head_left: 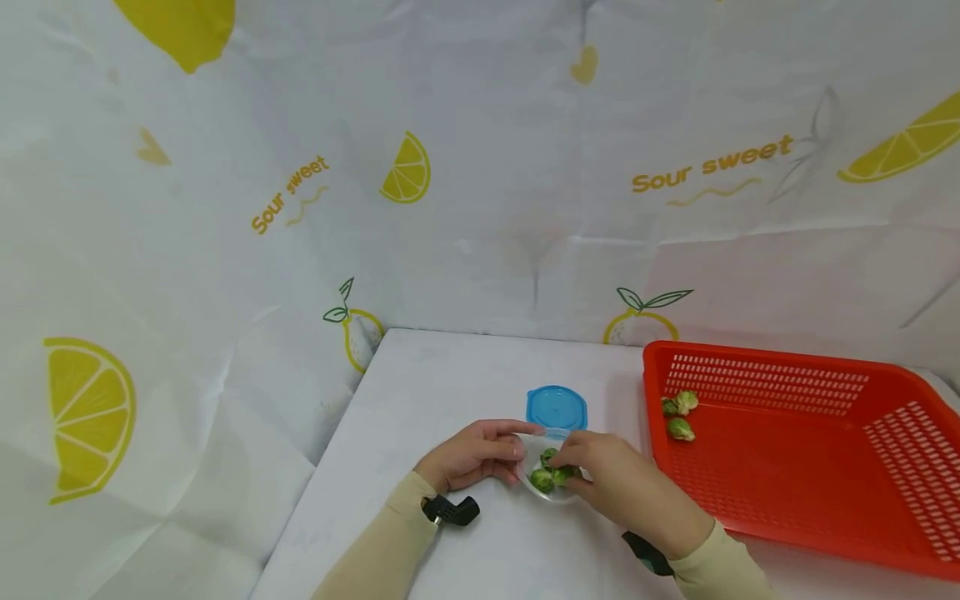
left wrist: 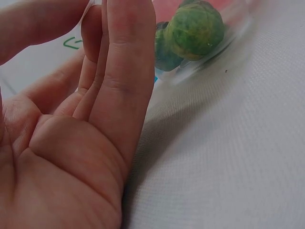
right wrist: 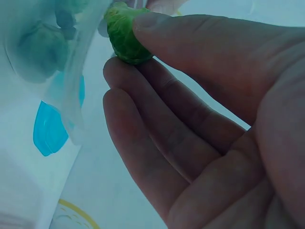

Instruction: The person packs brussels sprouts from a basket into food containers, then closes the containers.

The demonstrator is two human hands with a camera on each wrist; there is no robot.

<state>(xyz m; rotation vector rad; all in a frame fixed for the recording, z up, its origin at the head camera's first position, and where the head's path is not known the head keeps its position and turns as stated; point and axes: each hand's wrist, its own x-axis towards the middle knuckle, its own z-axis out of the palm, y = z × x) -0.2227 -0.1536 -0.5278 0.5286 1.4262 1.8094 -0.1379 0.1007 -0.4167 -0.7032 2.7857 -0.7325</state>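
Right hand [head_left: 618,487] pinching sprout [right wrist: 126,36] at clear bowl [head_left: 531,454]; left hand [head_left: 476,454] gripping bowl's edge.
Other sprouts [head_left: 542,480] inside bowl; blue lid [head_left: 557,407] on white table [head_left: 442,375] just beyond; red basket [head_left: 780,475] at right, more sprouts [head_left: 681,429] near its left wall.

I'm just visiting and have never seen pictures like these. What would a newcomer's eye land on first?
Probably the large red basket on the right, with a few green sprouts near its left wall. Next come the two hands left of it: the left hand holds a clear bowl, and the right hand pinches a leafy sprout at it. Behind rises a white backdrop with yellow lemon prints.
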